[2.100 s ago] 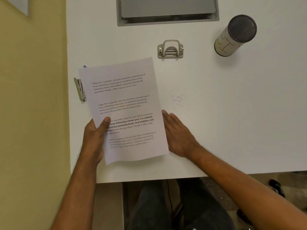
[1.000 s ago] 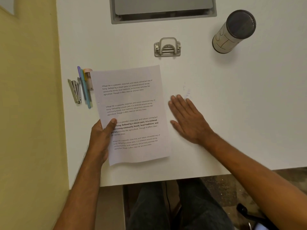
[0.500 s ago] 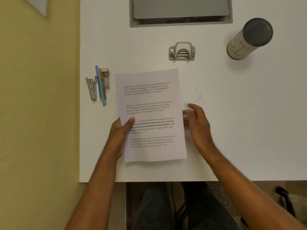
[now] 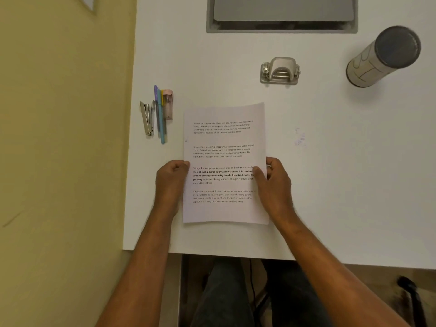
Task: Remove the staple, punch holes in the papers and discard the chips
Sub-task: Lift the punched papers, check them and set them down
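- Left hand (image 4: pixel 171 182) curled at the left edge of the papers (image 4: pixel 224 161), fingers tucked behind, thumb tip on the front. Right hand (image 4: pixel 274 182) pinches the right edge, thumb lying over the printed text.
- Papers held by both side edges, near the front of the worktop (image 4: pixel 354 185); top edge bows slightly. Whether the bottom edge rests on the surface cannot be told.
- A small dark mark at the left margin could be a staple or a hole; too small to tell.
- Step in hand, as judged: squaring the stack before punching. Advice: tap one edge on the worktop with a loose grip so the sheets slide flush, then tighten the pinch before carrying, so that no sheet creeps.
- Hole punch (image 4: pixel 279 71) stands beyond the papers, well apart, slightly right. Open room between them: a straight path forward.
- Staple remover (image 4: pixel 147 119) and pens (image 4: pixel 160 114) lie left of the sheets, near the worktop's left edge; a leftward sweep could knock them off.
- Cylindrical container (image 4: pixel 383 56) far right, clear of the path.
- Front edge of the worktop lies close below the papers; keep the stack inboard.
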The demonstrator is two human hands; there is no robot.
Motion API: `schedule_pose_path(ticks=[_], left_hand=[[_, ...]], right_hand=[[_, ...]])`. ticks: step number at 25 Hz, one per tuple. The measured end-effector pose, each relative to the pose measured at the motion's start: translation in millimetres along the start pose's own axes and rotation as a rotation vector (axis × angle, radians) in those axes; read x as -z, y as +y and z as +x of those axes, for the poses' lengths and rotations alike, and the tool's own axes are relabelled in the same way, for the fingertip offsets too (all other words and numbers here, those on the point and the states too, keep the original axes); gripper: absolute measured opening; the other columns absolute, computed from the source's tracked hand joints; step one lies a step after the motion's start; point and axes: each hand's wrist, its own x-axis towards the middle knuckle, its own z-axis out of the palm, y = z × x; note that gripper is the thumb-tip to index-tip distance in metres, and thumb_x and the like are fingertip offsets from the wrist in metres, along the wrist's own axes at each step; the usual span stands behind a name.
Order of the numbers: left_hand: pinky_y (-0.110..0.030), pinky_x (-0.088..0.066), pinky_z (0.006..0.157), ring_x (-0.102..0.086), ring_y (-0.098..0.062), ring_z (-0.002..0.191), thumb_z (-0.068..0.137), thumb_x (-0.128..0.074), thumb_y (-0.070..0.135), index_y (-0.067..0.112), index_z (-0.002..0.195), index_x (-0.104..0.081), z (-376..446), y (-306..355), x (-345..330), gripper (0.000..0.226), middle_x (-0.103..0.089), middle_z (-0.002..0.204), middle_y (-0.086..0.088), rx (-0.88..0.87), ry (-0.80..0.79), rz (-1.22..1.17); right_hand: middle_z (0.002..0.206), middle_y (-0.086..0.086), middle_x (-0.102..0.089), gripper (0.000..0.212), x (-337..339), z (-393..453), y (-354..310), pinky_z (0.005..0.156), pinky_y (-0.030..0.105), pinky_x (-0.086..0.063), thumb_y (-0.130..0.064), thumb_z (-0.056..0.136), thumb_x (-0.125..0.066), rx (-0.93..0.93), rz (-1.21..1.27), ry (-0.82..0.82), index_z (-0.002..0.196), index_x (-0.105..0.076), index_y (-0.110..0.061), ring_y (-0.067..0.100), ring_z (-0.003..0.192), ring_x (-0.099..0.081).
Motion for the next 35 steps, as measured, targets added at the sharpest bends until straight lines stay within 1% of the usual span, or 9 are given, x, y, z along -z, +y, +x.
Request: schedule_pose_path(ticks=[2,6,8,12,14,17,28,31,35], left_hand=[[-0.041,-0.062,0.079,-0.075,-0.025,0.088,0.098,-0.065,0.029,0.021,0.091,-0.074,1,0,4,0.014,-0.079,0.093,0.0,-0.065,0.083,0.124],[-0.019,-0.047,0.063,-0.065,-0.004,0.072,0.1,-0.064,0.028,0.024,0.088,-0.071,0,5,2,0.014,-0.07,0.081,0.014,-0.181,0.19,0.309],[-0.014,-0.042,0.06,-0.062,-0.002,0.07,0.101,-0.063,0.027,0.023,0.091,-0.07,0,6,-1,0.013,-0.067,0.079,0.017,-0.19,0.21,0.353],[-0.01,-0.04,0.058,-0.061,0.001,0.068,0.102,-0.062,0.027,0.017,0.099,-0.073,-2,6,-5,0.015,-0.07,0.087,0.008,-0.197,0.231,0.396],[-0.009,-0.038,0.058,-0.059,0.002,0.067,0.103,-0.062,0.026,0.014,0.102,-0.073,-3,6,-5,0.017,-0.07,0.09,0.006,-0.21,0.239,0.423],[-0.005,-0.036,0.056,-0.058,0.004,0.065,0.103,-0.061,0.027,0.013,0.102,-0.073,-4,7,-5,0.018,-0.069,0.09,0.007,-0.214,0.244,0.45],[-0.004,-0.039,0.052,-0.061,-0.002,0.068,0.102,-0.063,0.025,0.014,0.103,-0.067,-11,10,-9,0.012,-0.066,0.086,0.01,-0.252,0.29,0.486],[-0.017,-0.047,0.066,-0.064,-0.014,0.08,0.1,-0.066,0.021,0.014,0.105,-0.062,-12,8,-11,0.01,-0.066,0.094,0.001,-0.301,0.31,0.542],[-0.018,-0.044,0.072,-0.059,-0.014,0.086,0.098,-0.068,0.018,0.012,0.113,-0.062,-13,5,-13,0.017,-0.063,0.102,-0.002,-0.348,0.319,0.577]], right_hand=[[0.105,-0.028,-0.066,0.016,-2,-1,-1,0.069,-0.002,-0.048,-0.021,0.108,-0.06,0.03,-0.025,-0.011,0.119,-0.056,-0.032,-0.023,0.09,-0.064],[0.1,-0.02,-0.059,0.013,-4,-2,-1,0.072,-0.003,-0.043,-0.021,0.108,-0.059,0.094,-0.159,0.034,0.115,-0.06,-0.032,-0.003,0.086,-0.062],[0.098,-0.012,-0.056,0.014,-3,1,0,0.071,0.002,-0.043,-0.021,0.107,-0.059,0.104,-0.213,0.059,0.114,-0.061,-0.033,0.001,0.084,-0.058],[0.093,-0.006,-0.062,0.032,2,5,3,0.073,0.015,-0.047,-0.017,0.104,-0.064,0.077,-0.187,0.049,0.134,-0.056,-0.026,0.008,0.081,-0.061],[0.092,-0.008,-0.062,0.035,4,4,2,0.07,0.012,-0.045,-0.018,0.103,-0.066,0.109,-0.216,0.051,0.134,-0.053,-0.028,0.006,0.079,-0.061],[0.109,-0.012,-0.056,0.039,5,1,3,0.069,0.005,-0.041,-0.017,0.103,-0.066,0.188,-0.307,0.069,0.138,-0.053,-0.026,0.0,0.085,-0.058],[0.111,-0.01,-0.048,0.046,3,4,7,0.071,0.005,-0.035,-0.013,0.102,-0.067,0.247,-0.436,0.076,0.145,-0.052,-0.019,0.007,0.089,-0.052],[0.112,-0.01,-0.048,0.047,2,5,9,0.071,0.005,-0.035,-0.014,0.102,-0.067,0.251,-0.45,0.078,0.146,-0.051,-0.019,0.007,0.09,-0.053],[0.111,-0.009,-0.049,0.048,1,5,10,0.073,0.014,-0.042,-0.015,0.103,-0.067,0.267,-0.462,0.072,0.148,-0.05,-0.019,0.009,0.09,-0.055]])
